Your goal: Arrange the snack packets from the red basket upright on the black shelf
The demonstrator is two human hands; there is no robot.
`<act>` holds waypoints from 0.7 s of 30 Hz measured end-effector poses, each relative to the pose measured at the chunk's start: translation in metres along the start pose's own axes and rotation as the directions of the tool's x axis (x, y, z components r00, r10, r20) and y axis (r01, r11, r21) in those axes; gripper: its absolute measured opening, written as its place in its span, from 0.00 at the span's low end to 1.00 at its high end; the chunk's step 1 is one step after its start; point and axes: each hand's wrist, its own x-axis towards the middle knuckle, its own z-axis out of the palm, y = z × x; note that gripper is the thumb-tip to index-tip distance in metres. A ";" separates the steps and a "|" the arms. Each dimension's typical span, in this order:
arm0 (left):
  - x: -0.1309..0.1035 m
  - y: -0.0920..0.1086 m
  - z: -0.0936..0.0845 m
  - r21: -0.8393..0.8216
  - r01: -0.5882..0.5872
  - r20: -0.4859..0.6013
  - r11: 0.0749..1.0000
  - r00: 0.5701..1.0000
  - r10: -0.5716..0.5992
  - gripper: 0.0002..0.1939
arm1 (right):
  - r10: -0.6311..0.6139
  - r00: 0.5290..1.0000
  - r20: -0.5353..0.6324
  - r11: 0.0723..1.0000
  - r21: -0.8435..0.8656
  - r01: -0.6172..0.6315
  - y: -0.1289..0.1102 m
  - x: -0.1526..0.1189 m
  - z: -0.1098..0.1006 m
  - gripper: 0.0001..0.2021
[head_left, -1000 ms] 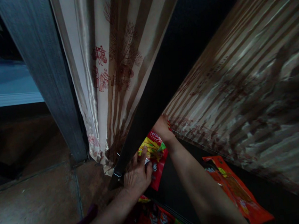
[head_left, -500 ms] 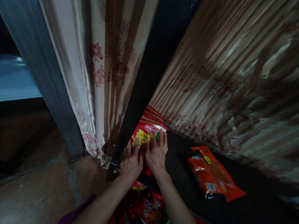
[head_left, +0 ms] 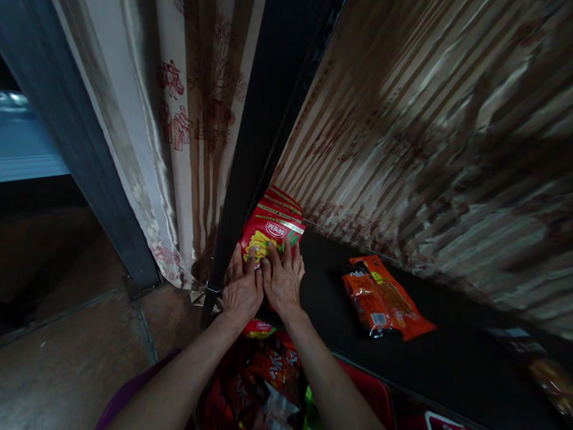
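Observation:
A red snack packet (head_left: 267, 227) with yellow pieces pictured on it lies in the corner of the black shelf, against the curtain and the dark post. My left hand (head_left: 243, 289) rests on its near left part, close to the post. Beside it, my right hand (head_left: 283, 282) lies on the packet's near right part with fingers stretched out and apart. Both hands touch the packet from above, and they hide its near end. Another red-and-yellow packet (head_left: 259, 328) shows below my wrists.
Orange snack packets (head_left: 384, 298) lie on the black shelf (head_left: 321, 265) to the right, with a dark packet (head_left: 556, 379) farther along. Below, a red basket (head_left: 372, 391) holds several packets and a green item (head_left: 313, 420). The dark post (head_left: 254, 131) and patterned curtain (head_left: 410, 137) bound the corner.
The view has shifted, so the shelf things appear higher and farther left, and more of the basket shows. Both hands stay on the red packet.

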 end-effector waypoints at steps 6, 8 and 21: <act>-0.002 0.000 -0.003 -0.028 -0.017 0.015 0.999 1.000 0.017 0.27 | -0.143 0.990 0.019 0.989 -0.041 0.144 0.000 0.027 -0.007 0.23; -0.001 0.000 -0.002 -0.036 -0.040 -0.001 0.999 0.999 0.040 0.28 | -0.195 0.978 0.071 0.979 -0.048 0.198 -0.003 0.040 -0.010 0.23; 0.002 -0.002 0.001 -0.039 -0.070 0.005 0.997 0.998 0.070 0.28 | -0.080 0.971 0.223 0.992 -0.076 0.099 -0.013 0.057 0.003 0.26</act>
